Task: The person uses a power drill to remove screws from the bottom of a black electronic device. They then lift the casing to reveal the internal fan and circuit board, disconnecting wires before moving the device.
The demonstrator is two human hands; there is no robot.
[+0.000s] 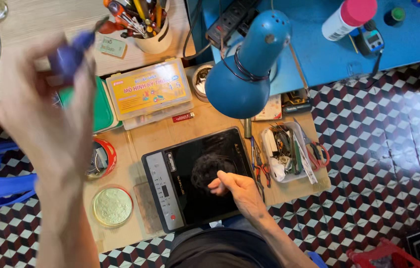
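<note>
Fingers of the right hand (237,191) press together on the closed induction cooker (197,178) on the table (210,119), while the raised left hand (46,114) pinches a blurred purple object (68,57).

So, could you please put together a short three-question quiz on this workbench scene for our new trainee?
1. True or false: the right hand rests on the black induction cooktop.
2. What does the raised left hand hold in its grip?
A. a red screwdriver
B. a blurred blue-purple object
C. a white bottle
3. Fill in: the blue desk lamp hangs above the bench, and to the right of the cooktop sits a clear ____ of tools and wires.

Key:
1. True
2. B
3. tray
</note>
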